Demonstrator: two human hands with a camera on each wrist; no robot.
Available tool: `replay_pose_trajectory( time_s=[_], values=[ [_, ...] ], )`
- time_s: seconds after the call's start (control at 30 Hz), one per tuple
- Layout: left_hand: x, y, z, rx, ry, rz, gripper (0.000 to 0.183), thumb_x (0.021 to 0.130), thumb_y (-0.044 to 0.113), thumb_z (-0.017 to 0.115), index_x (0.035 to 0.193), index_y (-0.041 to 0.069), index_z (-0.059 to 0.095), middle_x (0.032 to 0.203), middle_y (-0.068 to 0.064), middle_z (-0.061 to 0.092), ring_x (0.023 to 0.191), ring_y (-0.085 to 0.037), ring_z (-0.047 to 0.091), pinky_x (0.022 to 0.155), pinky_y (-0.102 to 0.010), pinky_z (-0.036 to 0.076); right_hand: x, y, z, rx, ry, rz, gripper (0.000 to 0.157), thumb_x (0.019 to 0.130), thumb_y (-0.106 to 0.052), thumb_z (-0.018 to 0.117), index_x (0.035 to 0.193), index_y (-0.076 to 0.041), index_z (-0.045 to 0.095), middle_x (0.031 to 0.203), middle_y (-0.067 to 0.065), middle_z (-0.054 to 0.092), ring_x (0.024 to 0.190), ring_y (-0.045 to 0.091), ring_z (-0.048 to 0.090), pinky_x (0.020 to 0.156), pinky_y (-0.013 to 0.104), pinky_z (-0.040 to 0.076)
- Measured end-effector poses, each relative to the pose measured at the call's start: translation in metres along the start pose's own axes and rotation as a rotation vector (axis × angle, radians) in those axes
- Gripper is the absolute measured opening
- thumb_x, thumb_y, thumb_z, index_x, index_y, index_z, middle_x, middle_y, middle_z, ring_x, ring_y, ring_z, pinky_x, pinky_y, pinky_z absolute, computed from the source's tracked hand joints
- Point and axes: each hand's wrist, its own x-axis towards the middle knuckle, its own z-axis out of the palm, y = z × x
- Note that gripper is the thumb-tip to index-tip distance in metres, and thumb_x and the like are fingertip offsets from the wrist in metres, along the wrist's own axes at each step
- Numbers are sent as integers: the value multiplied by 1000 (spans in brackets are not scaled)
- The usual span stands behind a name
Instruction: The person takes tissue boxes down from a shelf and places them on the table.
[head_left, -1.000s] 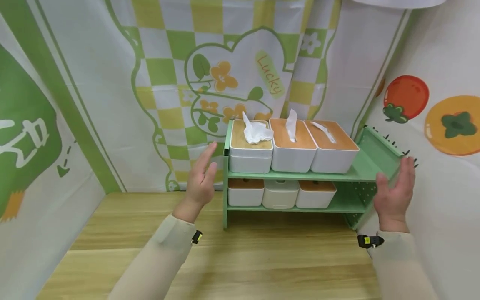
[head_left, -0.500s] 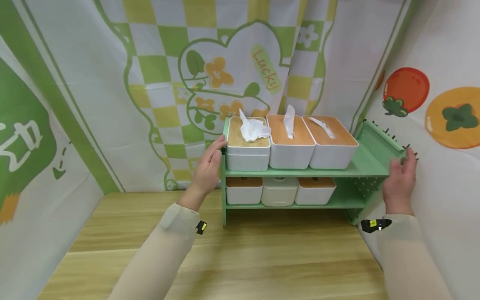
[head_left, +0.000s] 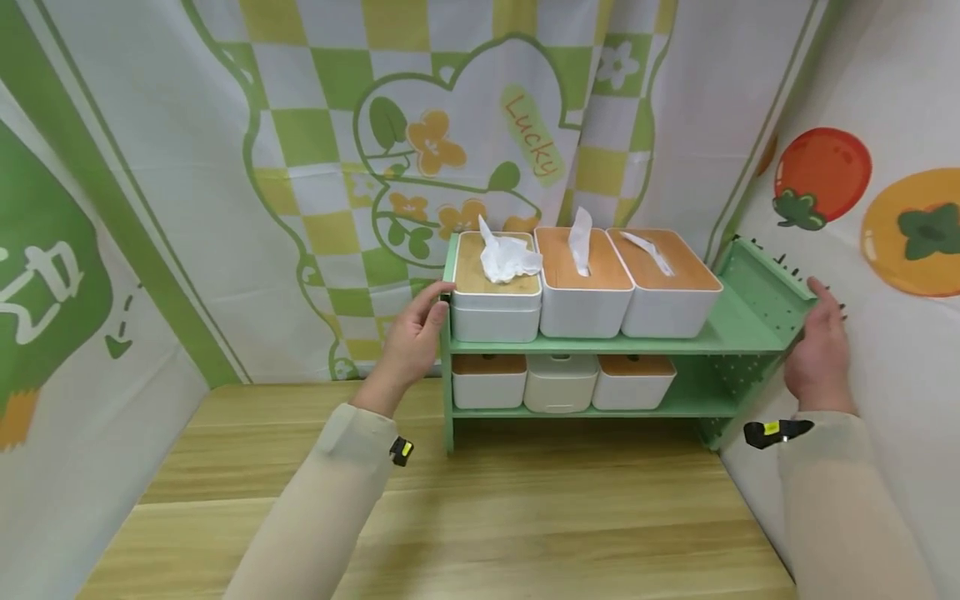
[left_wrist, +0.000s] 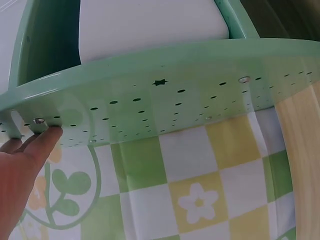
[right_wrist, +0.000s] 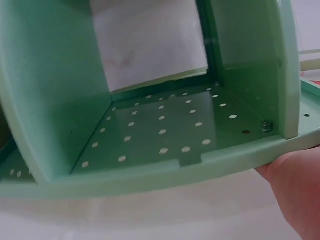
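Observation:
A green two-tier metal shelf (head_left: 742,321) with pegboard-like sides stands between my hands in the head view. My left hand (head_left: 408,342) touches its left side panel, fingers extended; in the left wrist view those fingertips (left_wrist: 50,135) rest against the outer perforated panel (left_wrist: 165,107). At the other end, my right hand (head_left: 821,358) lies along the outside of the right panel, also seen low at right in the right wrist view. On the upper tier sit three white tissue boxes with wooden lids: left (head_left: 497,323), middle (head_left: 587,314), right (head_left: 671,314). Tissues stick out of each.
The lower tier carries two wooden-lidded white boxes (head_left: 490,392) (head_left: 633,392) around a cream box (head_left: 561,389). Small dark hooks (head_left: 780,258) line the right panel's outside. Beneath is a wooden tabletop (head_left: 525,517); patterned cloth walls (head_left: 322,208) stand behind and beside it.
Both hands have come from apart to the shelf: the left moved right and forward onto the left panel, the right moved outward along the right panel. The shelf's right end looks shifted slightly rightward.

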Motion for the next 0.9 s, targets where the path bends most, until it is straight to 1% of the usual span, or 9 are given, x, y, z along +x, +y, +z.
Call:
replay_pose_trajectory(
  time_s=[0.13,0.2,0.27,0.47,0.63,0.73,0.77,0.83,0.9],
  values=[
    [0,0,0,4,-6,-28,37,106,38,46,139,24,56,105,-17,66,91,-26,58,77,-45,45,0,-8,-1,323,-24,54,56,99,-57,29,152,-40,37,158,-10,24,130,11,33,97,15,34],
    [1,1,0,0,-8,-43,37,106,38,47,139,25,56,115,-15,67,100,-26,60,83,-46,46,0,-10,-1,483,-34,63,56,99,-54,36,151,-35,41,156,-9,26,130,11,36,97,15,37],
    [1,1,-1,-5,-10,-54,37,105,39,47,139,26,56,122,-15,65,109,-26,60,89,-48,46,0,-11,0,552,-41,58,55,99,-51,38,151,-32,42,157,-6,26,132,11,35,100,17,37],
    [1,1,-2,-10,-1,-49,37,105,39,48,138,25,57,122,-15,65,108,-27,60,88,-48,46,1,-10,2,580,-30,82,55,99,-52,39,150,-33,43,157,-6,24,130,11,37,94,16,42],
    [2,2,-3,-9,1,-48,36,105,35,48,138,24,57,123,-16,64,108,-27,60,87,-48,46,3,-9,4,574,-28,75,55,99,-52,39,150,-32,43,158,-5,24,134,11,34,105,21,35],
    [2,2,-3,-16,-4,-48,35,106,32,48,138,22,56,125,-17,63,109,-29,60,88,-49,46,3,-9,5,570,-22,67,54,100,-52,39,150,-31,43,157,-4,25,132,11,37,104,21,37],
    [3,2,-4,-16,-5,-48,35,106,31,48,138,22,56,124,-18,63,109,-30,60,88,-49,45,3,-9,4,575,-23,69,54,100,-52,40,150,-31,44,157,-3,25,128,11,41,101,21,40],
    [3,2,-4,-21,-10,-54,35,106,29,48,139,21,56,125,-19,62,110,-29,59,88,-48,45,3,-9,4,568,-15,82,54,100,-52,41,149,-32,45,155,-2,28,106,10,54,82,18,50],
    [2,1,-5,-24,-7,-55,35,106,29,48,139,20,56,122,-19,63,103,-28,60,85,-45,45,2,-8,4,560,-7,91,53,99,-53,42,148,-32,47,153,-1,30,81,8,57,62,18,49]
  ],
)
